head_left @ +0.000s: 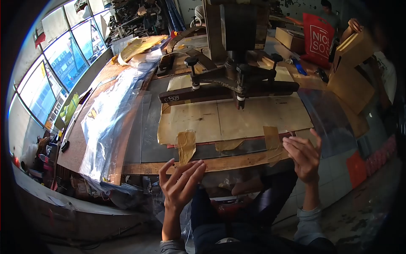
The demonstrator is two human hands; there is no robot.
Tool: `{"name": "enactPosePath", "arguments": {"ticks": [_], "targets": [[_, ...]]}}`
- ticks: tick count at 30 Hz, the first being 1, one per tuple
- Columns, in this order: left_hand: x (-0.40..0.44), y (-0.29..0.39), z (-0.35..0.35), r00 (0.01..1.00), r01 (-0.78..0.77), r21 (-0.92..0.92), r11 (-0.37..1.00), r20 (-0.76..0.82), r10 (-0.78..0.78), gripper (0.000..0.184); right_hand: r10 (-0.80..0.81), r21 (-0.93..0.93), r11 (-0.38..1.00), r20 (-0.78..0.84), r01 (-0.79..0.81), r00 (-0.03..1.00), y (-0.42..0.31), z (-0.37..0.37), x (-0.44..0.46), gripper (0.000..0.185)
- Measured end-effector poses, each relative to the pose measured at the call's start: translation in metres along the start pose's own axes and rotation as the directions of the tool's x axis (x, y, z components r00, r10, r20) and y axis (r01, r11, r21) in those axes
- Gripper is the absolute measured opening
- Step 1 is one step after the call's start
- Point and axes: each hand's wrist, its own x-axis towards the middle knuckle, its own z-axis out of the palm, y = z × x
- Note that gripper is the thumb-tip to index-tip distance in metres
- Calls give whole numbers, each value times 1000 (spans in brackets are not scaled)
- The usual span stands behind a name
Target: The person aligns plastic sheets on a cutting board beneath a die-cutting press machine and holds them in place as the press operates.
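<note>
My left hand [181, 184] is raised at the front edge of the table, palm up with its fingers apart. Its fingertips are just below a strip of brown tape [186, 146]. To the right, my right hand [303, 158] is also raised with spread fingers, near a second tape strip [272, 142]. I make out nothing held in either hand; any clear film there is too faint to tell. Beyond them lies a cream-coloured board [266, 114], its front edge taped down. A dark metal press head [230, 80] with a long crossbar stands over the board.
Clear plastic sheets [112, 114] lie along the left side of the table, with yellowish paper [137, 48] behind. At right are a red bag [317, 40], a cardboard box [291, 39] and a person's hand [354, 26] by folded cardboard [351, 63]. Windows line the left wall.
</note>
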Motion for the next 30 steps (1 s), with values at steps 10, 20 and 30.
{"name": "enactPosePath", "arguments": {"ticks": [10, 20, 30], "targets": [[26, -17, -51, 741, 18, -621, 783, 534, 407, 65, -475, 738, 610, 632, -289, 612, 65, -52, 24, 76], [91, -89, 114, 863, -24, -91, 996, 501, 66, 49, -17, 195, 980, 284, -40, 959, 100, 125, 47, 19], [91, -94, 115, 839, 202, -360, 911, 543, 29, 24, -4, 234, 967, 407, -100, 913, 94, 113, 48, 50]]}}
